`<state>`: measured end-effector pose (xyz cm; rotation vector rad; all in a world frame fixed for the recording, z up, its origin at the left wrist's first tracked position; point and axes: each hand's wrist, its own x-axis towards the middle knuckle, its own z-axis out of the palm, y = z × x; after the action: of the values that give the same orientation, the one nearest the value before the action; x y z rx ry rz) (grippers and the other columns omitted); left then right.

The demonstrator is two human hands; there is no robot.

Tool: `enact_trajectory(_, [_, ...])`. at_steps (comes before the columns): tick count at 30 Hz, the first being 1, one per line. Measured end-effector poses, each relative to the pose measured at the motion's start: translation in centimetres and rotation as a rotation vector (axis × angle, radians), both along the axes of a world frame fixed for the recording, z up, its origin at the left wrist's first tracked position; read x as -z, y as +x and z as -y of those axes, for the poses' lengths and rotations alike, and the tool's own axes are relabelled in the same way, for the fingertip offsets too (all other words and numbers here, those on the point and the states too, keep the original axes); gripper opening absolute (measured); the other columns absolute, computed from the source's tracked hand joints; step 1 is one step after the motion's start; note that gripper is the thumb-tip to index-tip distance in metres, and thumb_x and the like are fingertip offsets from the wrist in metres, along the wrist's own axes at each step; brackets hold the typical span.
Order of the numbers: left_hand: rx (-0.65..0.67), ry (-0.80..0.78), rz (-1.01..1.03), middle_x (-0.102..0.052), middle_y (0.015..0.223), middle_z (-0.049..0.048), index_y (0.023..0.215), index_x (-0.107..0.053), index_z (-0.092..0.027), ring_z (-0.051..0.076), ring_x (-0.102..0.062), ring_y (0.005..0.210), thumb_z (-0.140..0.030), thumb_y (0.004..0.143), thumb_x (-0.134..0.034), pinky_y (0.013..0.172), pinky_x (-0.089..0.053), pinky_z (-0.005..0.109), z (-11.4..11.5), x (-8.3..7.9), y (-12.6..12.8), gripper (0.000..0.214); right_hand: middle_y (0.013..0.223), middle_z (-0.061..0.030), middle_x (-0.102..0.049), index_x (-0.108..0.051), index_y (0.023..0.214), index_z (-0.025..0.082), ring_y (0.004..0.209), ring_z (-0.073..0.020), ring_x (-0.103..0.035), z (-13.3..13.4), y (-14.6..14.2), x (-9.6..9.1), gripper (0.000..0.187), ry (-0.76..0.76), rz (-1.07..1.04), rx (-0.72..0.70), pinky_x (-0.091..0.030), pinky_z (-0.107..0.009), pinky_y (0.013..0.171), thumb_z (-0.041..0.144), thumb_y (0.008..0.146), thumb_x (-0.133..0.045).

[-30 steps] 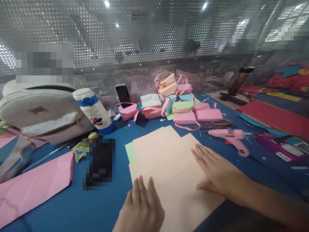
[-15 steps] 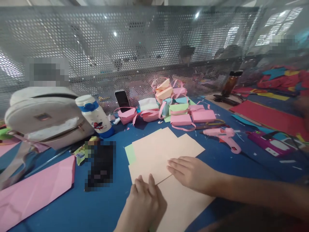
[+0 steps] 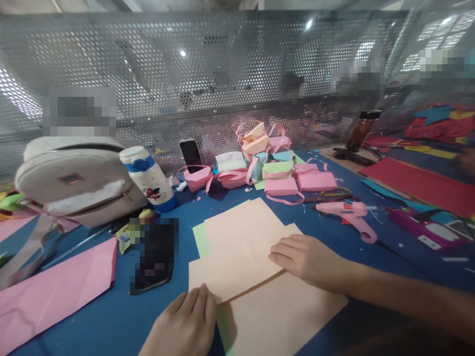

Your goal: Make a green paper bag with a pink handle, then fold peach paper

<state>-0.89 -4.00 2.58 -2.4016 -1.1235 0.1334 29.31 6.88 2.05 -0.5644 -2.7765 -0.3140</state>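
Peach paper sheets (image 3: pixel 241 247) lie stacked on the blue table (image 3: pixel 111 316) in front of me, with a green sheet (image 3: pixel 201 238) showing at their left edge. My left hand (image 3: pixel 181 326) presses the near left corner of the top peach sheet, fingers together and flat. My right hand (image 3: pixel 304 259) lies on that sheet's right edge, fingers curled over it and pressing it down. The top sheet sits askew over a lower peach sheet (image 3: pixel 285 316).
A pink glue gun (image 3: pixel 351 212) lies right of the paper. Folded pink and green paper boxes (image 3: pixel 276 170) pile at the back with a phone (image 3: pixel 191 154). A white bottle (image 3: pixel 148 178), a white bag (image 3: pixel 74 173) and a pink sheet (image 3: pixel 52 291) lie left. A perforated metal screen (image 3: pixel 208 74) stands behind.
The top peach sheet has slid left and towards me and turned askew. My left hand moved left and nearer; my right hand drew back from the sheet's middle to its right edge.
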Motion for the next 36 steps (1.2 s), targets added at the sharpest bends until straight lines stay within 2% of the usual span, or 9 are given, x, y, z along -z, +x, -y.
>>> enact_trajectory(4, [0.040, 0.015, -0.017, -0.074, 0.107, 0.0111, 0.119, -0.068, -0.016, 0.025, -0.073, 0.085, 0.005, 0.081, -0.049, 0.067, -0.057, 0.029, -0.1, 0.1, -0.2, 0.047, 0.091, -0.0054, -0.070, -0.066, 0.094, 0.015, 0.078, -0.0193, -0.062, 0.0, -0.7, 0.0, 0.020, -0.049, 0.047, 0.033, -0.046, -0.031, 0.067, 0.003, 0.092, -0.050])
enact_trajectory(7, [-0.055, -0.080, 0.046, -0.073, 0.095, 0.0050, 0.113, -0.069, -0.018, 0.021, -0.071, 0.079, 0.008, 0.079, -0.050, 0.063, -0.054, 0.026, -1.5, -0.9, 0.6, 0.047, 0.088, -0.0051, -0.070, -0.066, 0.092, 0.017, 0.079, -0.0196, -0.063, -0.7, -1.0, -1.0, 0.019, -0.143, 0.109, 0.061, -0.043, -0.030, 0.067, 0.003, 0.091, -0.052])
enact_trajectory(11, [-0.238, -0.415, 0.313, -0.068, 0.075, 0.0018, 0.087, -0.070, -0.018, 0.016, -0.066, 0.068, -0.007, 0.089, -0.050, 0.058, -0.044, 0.020, -4.8, -4.8, 0.1, 0.023, 0.081, 0.0001, -0.070, -0.064, 0.085, 0.021, 0.077, -0.0177, -0.065, -1.5, -0.4, -5.0, 0.016, -0.437, 0.118, 0.132, -0.037, -0.027, 0.062, 0.011, 0.094, -0.056])
enact_trajectory(14, [-0.306, -0.685, 0.562, -0.059, 0.063, -0.0006, 0.074, -0.066, -0.015, 0.013, -0.055, 0.060, -0.033, 0.095, -0.049, 0.054, -0.037, 0.019, -7.4, -8.3, -1.3, 0.032, 0.068, 0.0026, -0.063, -0.060, 0.078, 0.023, 0.068, -0.0180, -0.062, -1.6, 0.4, -8.2, 0.016, -0.544, 0.076, 0.222, -0.032, -0.027, 0.056, 0.023, 0.093, -0.063])
enact_trajectory(16, [-0.305, -0.889, 0.679, -0.057, 0.066, -0.0008, 0.075, -0.065, -0.014, 0.013, -0.052, 0.061, -0.046, 0.093, -0.050, 0.053, -0.035, 0.018, -8.6, -9.5, -2.0, 0.040, 0.069, 0.0030, -0.061, -0.058, 0.079, 0.024, 0.068, -0.0188, -0.061, -1.5, 0.6, -9.3, 0.014, -0.569, 0.038, 0.245, -0.031, -0.026, 0.056, 0.024, 0.090, -0.066])
enact_trajectory(19, [-0.328, -0.970, 0.707, -0.055, 0.068, -0.0017, 0.080, -0.067, -0.012, 0.012, -0.049, 0.064, -0.043, 0.091, -0.050, 0.056, -0.034, 0.018, -9.6, -8.8, -2.3, 0.037, 0.076, 0.0026, -0.062, -0.057, 0.083, 0.024, 0.077, -0.0202, -0.062, -2.0, 0.2, -9.0, 0.010, -0.649, 0.077, 0.255, -0.032, -0.026, 0.059, 0.023, 0.087, -0.067])
enact_trajectory(24, [-0.346, -0.934, 0.648, -0.035, 0.058, -0.0052, 0.071, -0.063, -0.013, 0.011, -0.034, 0.056, -0.039, 0.084, -0.054, 0.051, -0.023, 0.021, -10.1, -5.1, -2.3, 0.030, 0.076, 0.0001, -0.061, -0.053, 0.077, 0.022, 0.085, -0.0231, -0.062, -3.5, -1.2, -6.6, 0.016, -0.713, 0.237, 0.385, -0.026, -0.026, 0.057, 0.023, 0.084, -0.068])
enact_trajectory(27, [-0.350, -0.907, 0.630, -0.026, 0.056, -0.0063, 0.065, -0.056, -0.015, 0.011, -0.027, 0.055, -0.037, 0.079, -0.057, 0.050, -0.018, 0.024, -10.3, -3.8, -2.6, 0.026, 0.079, -0.0020, -0.063, -0.053, 0.077, 0.021, 0.085, -0.0235, -0.062, -3.7, -1.5, -5.8, 0.014, -0.701, 0.256, 0.403, -0.023, -0.026, 0.056, 0.021, 0.083, -0.066])
enact_trajectory(36, [-0.328, -0.901, 0.677, -0.028, 0.057, -0.0056, 0.066, -0.056, -0.017, 0.011, -0.027, 0.055, -0.038, 0.083, -0.056, 0.049, -0.019, 0.024, -10.3, -3.8, -2.3, 0.027, 0.087, -0.0026, -0.066, -0.058, 0.085, 0.022, 0.088, -0.0243, -0.062, -3.2, -2.4, -5.5, 0.007, -0.766, 0.160, 0.312, -0.027, -0.026, 0.060, 0.025, 0.081, -0.063])
